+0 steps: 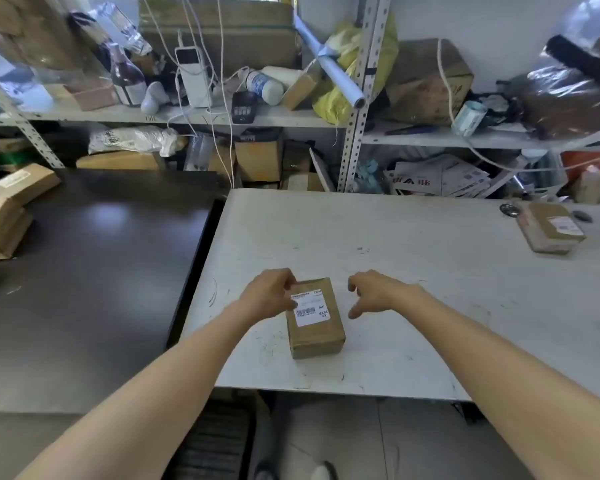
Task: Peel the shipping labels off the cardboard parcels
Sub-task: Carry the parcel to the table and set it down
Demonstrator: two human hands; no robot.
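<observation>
A small brown cardboard parcel [315, 325] lies on the white table [413, 278], near its front edge. A white shipping label [310, 308] with a barcode covers the parcel's top. My left hand [269, 294] rests against the parcel's left far corner, fingers curled on the box and touching the label's left edge. My right hand [371, 292] hovers just right of the parcel, fingers apart and holding nothing. A second labelled parcel [549, 232] lies at the table's far right.
A dark table [94, 271] adjoins on the left, with more labelled boxes [11, 206] stacked at its far left. Cluttered metal shelves [355, 98] stand behind both tables. Below the table's front edge the floor and a shoe [321, 471] show.
</observation>
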